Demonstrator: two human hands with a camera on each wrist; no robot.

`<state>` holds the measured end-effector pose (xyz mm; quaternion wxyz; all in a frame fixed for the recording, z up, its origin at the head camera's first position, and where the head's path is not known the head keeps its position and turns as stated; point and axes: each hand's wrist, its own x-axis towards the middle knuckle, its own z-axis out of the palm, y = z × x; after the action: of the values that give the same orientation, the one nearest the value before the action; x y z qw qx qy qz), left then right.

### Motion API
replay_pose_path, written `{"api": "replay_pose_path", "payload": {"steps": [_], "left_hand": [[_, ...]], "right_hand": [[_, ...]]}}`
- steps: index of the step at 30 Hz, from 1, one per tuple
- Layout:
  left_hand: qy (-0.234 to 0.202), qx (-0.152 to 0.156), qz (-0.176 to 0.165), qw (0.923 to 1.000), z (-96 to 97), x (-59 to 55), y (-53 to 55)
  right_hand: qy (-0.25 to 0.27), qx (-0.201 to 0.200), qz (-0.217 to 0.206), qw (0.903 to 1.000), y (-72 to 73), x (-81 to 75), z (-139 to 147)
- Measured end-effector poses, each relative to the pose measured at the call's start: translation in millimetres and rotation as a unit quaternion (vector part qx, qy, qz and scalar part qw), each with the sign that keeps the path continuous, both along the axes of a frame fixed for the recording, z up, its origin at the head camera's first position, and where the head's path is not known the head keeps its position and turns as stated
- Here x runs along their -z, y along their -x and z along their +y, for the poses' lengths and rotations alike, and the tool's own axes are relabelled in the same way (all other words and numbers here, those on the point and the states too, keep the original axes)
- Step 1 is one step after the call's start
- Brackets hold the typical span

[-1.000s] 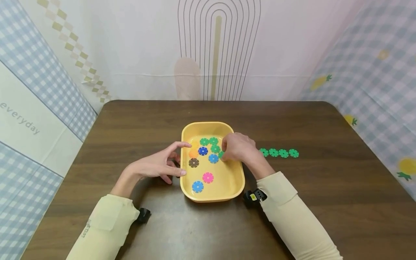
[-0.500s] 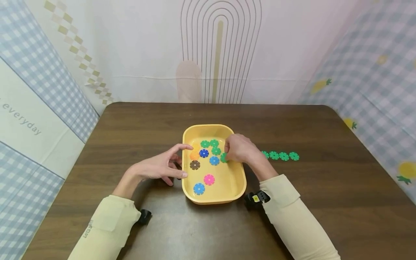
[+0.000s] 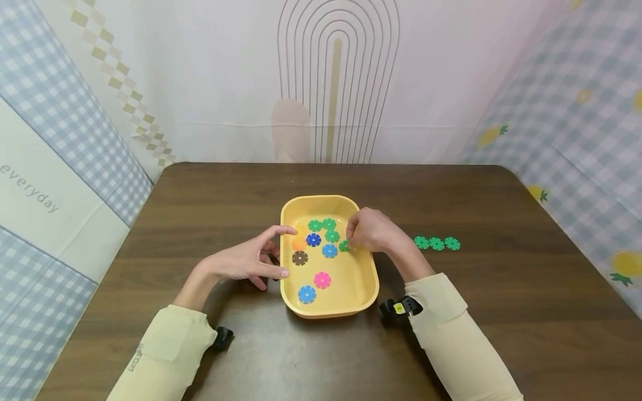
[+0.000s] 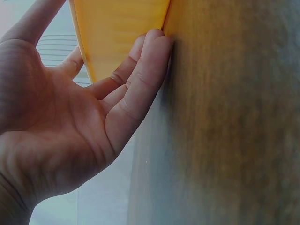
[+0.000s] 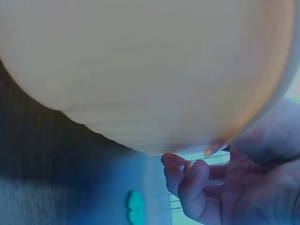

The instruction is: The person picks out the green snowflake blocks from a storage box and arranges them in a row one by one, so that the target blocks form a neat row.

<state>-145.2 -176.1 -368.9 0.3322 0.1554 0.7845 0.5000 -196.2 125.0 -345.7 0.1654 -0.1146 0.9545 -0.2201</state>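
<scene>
Patterned cloth backdrop (image 3: 215, 72) behind a wood-grain table (image 3: 225, 197); yellow tray (image 3: 346, 287) sits mid-table, notched discs inside. From my remote seat, left hand (image 3: 248, 259) steadies the tray's left side: thumb and index finger spread wide at the rim, other fingers against the outer wall. Right hand (image 3: 373, 231) reaches over the right rim, fingers bent in narrow, tips at a green notched disc (image 3: 344, 245) on the tray floor by that wall. Can't tell whether it's pinched or just touched. Handling it well, I judge, means keeping the left side braced, taking the disc by its edge between thumb and index finger, and clearing the rim before swinging sideways, without nudging the light blue disc (image 3: 329, 250) just beside it. Flat, thin piece, so probably awkward to lift off a smooth floor. Hard to make out: the right fingertips, hidden by the hand in the head view and by the tray wall in the right wrist view. Orange discs (image 3: 298, 243) blend into the tray; I can't count them. Green disc row (image 3: 437, 243) on the table shows three, but the right forearm may cover more. Left wrist view shows no tray contents.
</scene>
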Motion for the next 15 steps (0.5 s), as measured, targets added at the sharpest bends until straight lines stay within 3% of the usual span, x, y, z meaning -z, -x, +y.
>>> {"api": "replay_pose_path", "payload": {"steps": [7, 10, 15], "left_hand": [[0.000, -0.004, -0.004, 1.0000, -1.0, 1.4, -0.3], [0.000, -0.005, -0.004, 1.0000, -0.9, 1.2, -0.2], [0.002, -0.002, -0.004, 1.0000, -0.4, 0.1, -0.1]], "right_hand": [[0.055, 0.014, 0.021, 0.9982, -3.3, -4.8, 5.9], [0.087, 0.005, 0.041, 0.9954, -4.2, -9.0, 14.4], [0.143, 0.016, 0.039, 0.9887, -5.8, -15.6, 31.1]]}}
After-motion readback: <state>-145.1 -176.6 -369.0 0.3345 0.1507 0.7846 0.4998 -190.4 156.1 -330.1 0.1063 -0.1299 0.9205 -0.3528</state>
